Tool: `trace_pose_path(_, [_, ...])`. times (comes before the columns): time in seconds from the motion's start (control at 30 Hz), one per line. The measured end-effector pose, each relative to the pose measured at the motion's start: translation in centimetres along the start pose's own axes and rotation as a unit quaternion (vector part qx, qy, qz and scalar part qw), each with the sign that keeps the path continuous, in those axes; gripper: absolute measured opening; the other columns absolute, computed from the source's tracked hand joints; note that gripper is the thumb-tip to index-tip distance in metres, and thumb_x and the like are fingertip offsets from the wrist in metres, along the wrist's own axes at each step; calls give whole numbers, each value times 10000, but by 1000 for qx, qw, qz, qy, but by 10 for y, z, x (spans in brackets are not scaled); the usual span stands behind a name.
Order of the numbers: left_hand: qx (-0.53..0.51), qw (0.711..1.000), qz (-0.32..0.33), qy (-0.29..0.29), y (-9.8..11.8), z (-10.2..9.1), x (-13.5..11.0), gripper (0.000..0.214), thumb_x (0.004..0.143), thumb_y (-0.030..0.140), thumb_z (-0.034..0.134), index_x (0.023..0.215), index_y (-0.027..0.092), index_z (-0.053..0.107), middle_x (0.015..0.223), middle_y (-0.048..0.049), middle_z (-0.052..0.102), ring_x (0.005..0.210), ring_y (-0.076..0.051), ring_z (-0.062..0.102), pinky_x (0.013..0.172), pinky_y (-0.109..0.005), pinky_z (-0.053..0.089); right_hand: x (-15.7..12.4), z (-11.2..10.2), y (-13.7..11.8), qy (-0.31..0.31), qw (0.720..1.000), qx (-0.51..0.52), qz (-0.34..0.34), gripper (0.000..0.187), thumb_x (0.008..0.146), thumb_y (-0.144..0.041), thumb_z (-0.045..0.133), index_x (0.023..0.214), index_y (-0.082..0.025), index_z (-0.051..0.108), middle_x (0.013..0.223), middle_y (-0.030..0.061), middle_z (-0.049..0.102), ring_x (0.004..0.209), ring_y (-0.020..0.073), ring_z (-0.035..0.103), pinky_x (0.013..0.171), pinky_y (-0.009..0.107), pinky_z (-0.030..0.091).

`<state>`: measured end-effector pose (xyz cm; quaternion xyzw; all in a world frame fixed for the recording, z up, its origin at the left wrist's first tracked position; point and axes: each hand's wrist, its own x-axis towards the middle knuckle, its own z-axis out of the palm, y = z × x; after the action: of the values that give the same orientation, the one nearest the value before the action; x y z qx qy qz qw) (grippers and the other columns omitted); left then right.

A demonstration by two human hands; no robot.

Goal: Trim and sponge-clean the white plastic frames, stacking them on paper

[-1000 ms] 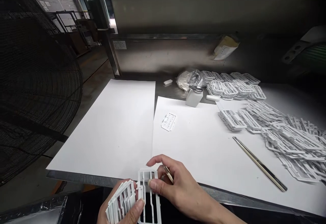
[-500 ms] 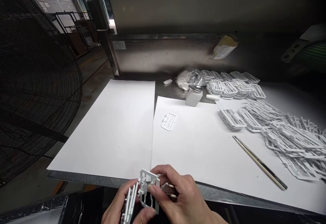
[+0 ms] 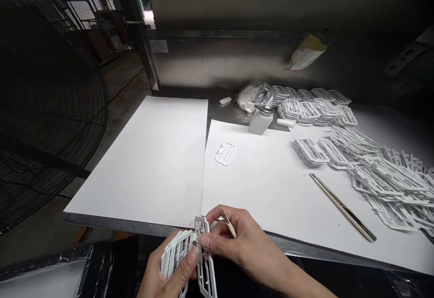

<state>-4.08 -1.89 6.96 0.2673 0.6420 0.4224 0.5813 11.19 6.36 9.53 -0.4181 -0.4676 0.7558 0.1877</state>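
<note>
At the table's near edge my left hand grips a fanned stack of white plastic frames. My right hand pinches one white frame at the front of that stack, held nearly edge-on. A thin pointed tool is tucked between the fingers of my right hand, tip up. Both hands are close together, just in front of the two white paper sheets.
A single white frame lies on the right sheet. A long metal rod lies further right. Heaps of white frames cover the right side. A white dispenser bottle and plastic bag stand behind. A black fan guard is at left.
My right hand turned the single frame from flat-on to nearly edge-on beside the stack, and the stack in my left hand fanned out again. The view shifted slightly downward.
</note>
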Motion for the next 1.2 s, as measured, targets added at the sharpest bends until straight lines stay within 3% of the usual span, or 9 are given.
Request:
trace_pose_path(0.13, [18,999,16,-45,0,-1,1,512,738,576,621,969,126,698,592,-3,542,584,-138,474,573,-245,369,3,2,7,-16,999,26,15,324,703,-350,793,869,-164,586,662,-10,649,664,152,606,671,259,451])
trace_pose_path(0.23, [24,999,10,-46,0,-2,1,492,771,555,603,1003,130,694,599,0,542,600,-134,476,586,-238,363,3,2,10,-15,999,34,14,336,708,-376,789,864,-164,579,667,-12,647,649,137,593,668,249,441])
trace_pose_path(0.47, [-26,998,17,-51,1,0,2,486,705,526,685,1004,145,721,645,-42,646,621,-187,565,614,-286,462,2,5,3,2,999,-40,18,265,760,-339,744,857,-151,585,623,-38,579,573,91,489,561,205,365])
trace_pose_path(0.63, [-84,995,-37,-40,-6,-3,-1,538,644,506,745,1055,163,703,739,-69,702,731,-243,632,722,-339,488,1,11,-4,2,998,-61,30,193,773,-285,718,814,-158,578,578,-44,573,535,86,486,522,188,369])
trace_pose_path(0.77, [-125,985,-119,-25,-13,-6,-1,580,709,574,660,1130,174,671,713,-64,705,651,-212,625,695,-329,486,4,12,-2,-7,998,-52,20,181,795,-295,690,793,-169,560,567,-28,596,550,118,562,552,213,437])
trace_pose_path(0.93, [-214,944,-237,-79,-13,-4,4,663,775,656,511,1128,117,670,623,-59,675,584,-190,614,655,-308,485,9,10,2,-1,996,-89,29,172,824,-303,653,769,-165,564,565,-18,597,530,126,576,539,221,446])
trace_pose_path(1.2, [-232,946,-219,-63,-5,2,1,635,784,601,557,1227,150,607,838,-85,717,741,-208,655,709,-314,487,11,10,7,-12,993,-114,16,164,855,-324,613,810,-175,565,581,-12,608,566,159,614,550,244,451])
